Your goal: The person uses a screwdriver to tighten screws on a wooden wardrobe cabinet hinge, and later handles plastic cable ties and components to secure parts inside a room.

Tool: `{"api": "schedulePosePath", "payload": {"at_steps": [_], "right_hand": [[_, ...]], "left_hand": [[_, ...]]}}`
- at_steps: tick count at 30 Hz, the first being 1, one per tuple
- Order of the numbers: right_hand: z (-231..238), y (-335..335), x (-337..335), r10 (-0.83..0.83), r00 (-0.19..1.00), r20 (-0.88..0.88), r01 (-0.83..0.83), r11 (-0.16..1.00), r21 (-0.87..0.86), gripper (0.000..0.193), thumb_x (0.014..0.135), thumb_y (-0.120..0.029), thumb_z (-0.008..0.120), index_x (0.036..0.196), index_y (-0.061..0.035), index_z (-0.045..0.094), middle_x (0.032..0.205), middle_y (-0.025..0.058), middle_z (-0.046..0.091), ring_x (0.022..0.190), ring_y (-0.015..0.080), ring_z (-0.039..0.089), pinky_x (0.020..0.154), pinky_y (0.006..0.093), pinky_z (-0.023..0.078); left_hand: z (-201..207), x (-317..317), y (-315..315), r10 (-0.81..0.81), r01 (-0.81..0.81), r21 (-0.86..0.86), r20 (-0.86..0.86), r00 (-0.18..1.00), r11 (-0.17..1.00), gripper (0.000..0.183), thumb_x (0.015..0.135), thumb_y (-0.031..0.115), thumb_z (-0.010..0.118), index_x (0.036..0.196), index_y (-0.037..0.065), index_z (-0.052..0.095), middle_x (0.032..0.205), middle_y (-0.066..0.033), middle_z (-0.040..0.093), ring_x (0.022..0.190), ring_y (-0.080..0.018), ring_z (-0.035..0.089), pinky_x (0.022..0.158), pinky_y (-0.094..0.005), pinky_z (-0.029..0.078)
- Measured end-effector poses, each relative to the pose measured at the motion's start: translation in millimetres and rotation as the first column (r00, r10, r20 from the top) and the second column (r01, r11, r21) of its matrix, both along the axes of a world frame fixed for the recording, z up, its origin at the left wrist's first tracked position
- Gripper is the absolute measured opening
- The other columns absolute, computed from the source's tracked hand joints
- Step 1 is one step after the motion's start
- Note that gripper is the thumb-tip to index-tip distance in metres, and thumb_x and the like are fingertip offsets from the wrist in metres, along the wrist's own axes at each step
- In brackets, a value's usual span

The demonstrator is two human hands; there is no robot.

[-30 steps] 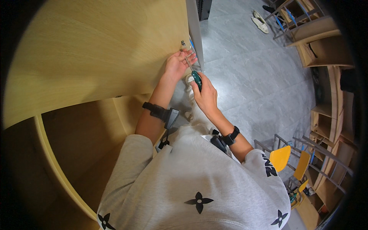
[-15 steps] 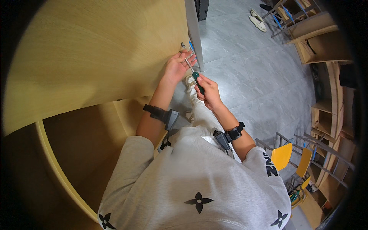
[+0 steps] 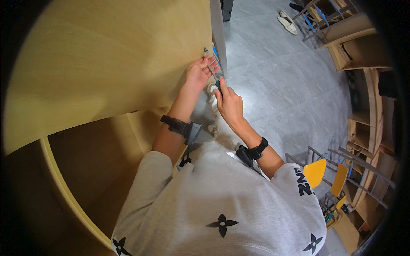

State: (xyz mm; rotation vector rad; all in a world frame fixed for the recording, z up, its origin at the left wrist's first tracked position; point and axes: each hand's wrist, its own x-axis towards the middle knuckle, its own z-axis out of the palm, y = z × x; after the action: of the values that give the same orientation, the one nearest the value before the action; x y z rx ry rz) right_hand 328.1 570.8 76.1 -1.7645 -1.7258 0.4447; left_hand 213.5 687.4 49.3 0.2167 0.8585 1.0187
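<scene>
My right hand (image 3: 231,104) is closed around a screwdriver, with thumb and index finger reaching forward along its dark green handle (image 3: 218,85). The metal shaft (image 3: 212,74) points up and left, toward my left hand (image 3: 199,73). That hand is palm up beside the edge of a wide wooden panel (image 3: 128,51), its fingers stretched out and apart. The shaft passes across these fingers, and its tip is hard to make out. Just beyond my left fingertips, a small metal fitting (image 3: 206,50) sits near the panel's edge.
Below the panel is an open wooden compartment (image 3: 94,158). A grey upright (image 3: 218,38) runs along the panel's right edge. Grey floor tiles (image 3: 273,81) lie to the right, with pale shoes (image 3: 287,23) far off. Yellow chairs (image 3: 314,173) and wooden shelving (image 3: 370,102) line the right side.
My right hand has rolled over on the screwdriver, back of the hand upward, covering more of the handle. The left hand has barely shifted.
</scene>
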Motion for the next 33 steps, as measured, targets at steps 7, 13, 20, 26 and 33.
{"api": "schedulePosePath", "payload": {"at_steps": [7,13,20,26,33], "right_hand": [[1.3,5.2,9.5,-0.037,0.934,-0.356,-0.034,0.981,-0.192,0.040,0.084,-0.016,0.057,0.121,-0.0003,0.050,0.068,0.0149,0.061,0.057,0.0292,0.060,0.052,0.0366,0.045],[7.6,9.1,19.5,-0.451,0.210,-0.867,-0.325,0.804,-0.497,0.037,0.089,-0.022,0.055,0.123,-0.0089,0.051,0.066,0.0008,0.052,0.045,0.0095,0.042,0.037,0.0226,0.030],[-2.3,10.1,38.1,-0.504,-0.007,-0.863,-0.477,0.761,-0.440,0.038,0.089,-0.025,0.056,0.121,-0.0065,0.050,0.067,0.0032,0.051,0.042,0.0066,0.038,0.034,0.0192,0.023],[-27.0,-27.9,26.9,-0.448,0.269,-0.852,-0.275,0.813,-0.514,0.038,0.091,-0.020,0.052,0.126,-0.0059,0.049,0.060,-0.0007,0.048,0.039,0.0049,0.036,0.034,0.0200,0.024],[-68.7,-12.6,19.9,-0.317,0.448,-0.836,-0.206,0.873,-0.442,0.038,0.090,-0.021,0.053,0.125,-0.0074,0.050,0.060,-0.0018,0.048,0.039,0.0041,0.036,0.034,0.0202,0.027]], "left_hand": [[8.3,1.3,-1.7,-0.031,0.031,0.022,0.015,0.999,0.999,0.021,0.091,0.011,0.048,0.107,-0.001,0.047,0.112,-0.0142,0.053,0.101,-0.0269,0.054,0.090,-0.0423,0.047],[9.4,-0.6,-4.3,-0.034,0.035,0.038,-0.023,0.999,0.999,0.026,0.090,0.012,0.051,0.111,-0.002,0.046,0.114,-0.0152,0.053,0.102,-0.0271,0.054,0.090,-0.0423,0.047],[8.2,2.6,-12.6,-0.019,0.014,0.139,0.040,0.999,0.990,0.028,0.092,0.011,0.044,0.116,-0.004,0.042,0.116,-0.0182,0.051,0.105,-0.0314,0.053,0.091,-0.0434,0.046],[-12.2,12.4,-39.4,-0.066,0.065,-0.014,-0.011,0.998,0.998,0.027,0.092,0.008,0.044,0.115,-0.005,0.040,0.122,-0.0203,0.047,0.112,-0.0309,0.049,0.097,-0.0436,0.042],[-62.2,10.1,-26.2,0.024,-0.023,0.043,-0.014,1.000,0.999,0.020,0.092,0.006,0.042,0.108,-0.005,0.041,0.121,-0.0227,0.046,0.112,-0.0322,0.048,0.098,-0.0424,0.041]]}}
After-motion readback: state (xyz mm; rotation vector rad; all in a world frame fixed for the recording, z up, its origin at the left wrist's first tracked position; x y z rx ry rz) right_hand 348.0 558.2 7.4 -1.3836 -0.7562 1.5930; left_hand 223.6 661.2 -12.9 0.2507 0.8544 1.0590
